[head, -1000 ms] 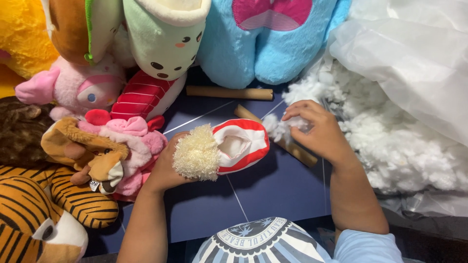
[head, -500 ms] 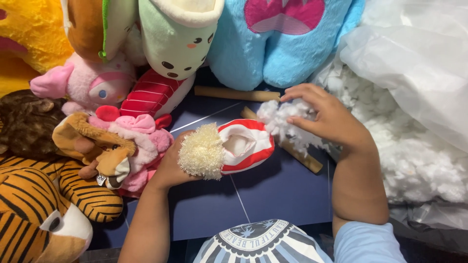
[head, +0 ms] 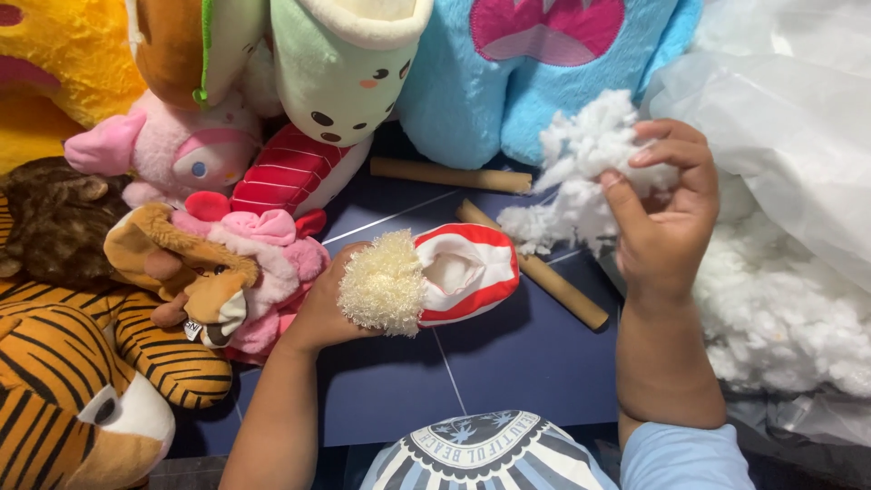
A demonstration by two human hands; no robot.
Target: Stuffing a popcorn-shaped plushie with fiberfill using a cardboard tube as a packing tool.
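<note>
My left hand (head: 319,308) grips a small red-and-white plush toy (head: 467,272) with a cream fuzzy tuft (head: 381,283), held low over the dark blue floor, its open end facing up. My right hand (head: 667,213) is raised to the right of it and pinches a clump of white stuffing fibre (head: 585,163) between the fingers. Loose strands hang from the clump toward the toy. The big heap of white stuffing (head: 785,313) lies just right of my right wrist.
Plush toys crowd the left and back: a tiger (head: 82,381), a brown lion (head: 195,263), pink dolls (head: 181,150), a green cup plush (head: 349,63), a blue one (head: 535,68). Two wooden sticks (head: 449,174) lie on the floor. A clear plastic bag (head: 798,118) covers the right.
My right hand has pulled a clump of stuffing off the heap and lifted it up and away from the toy. My left hand keeps the toy almost still.
</note>
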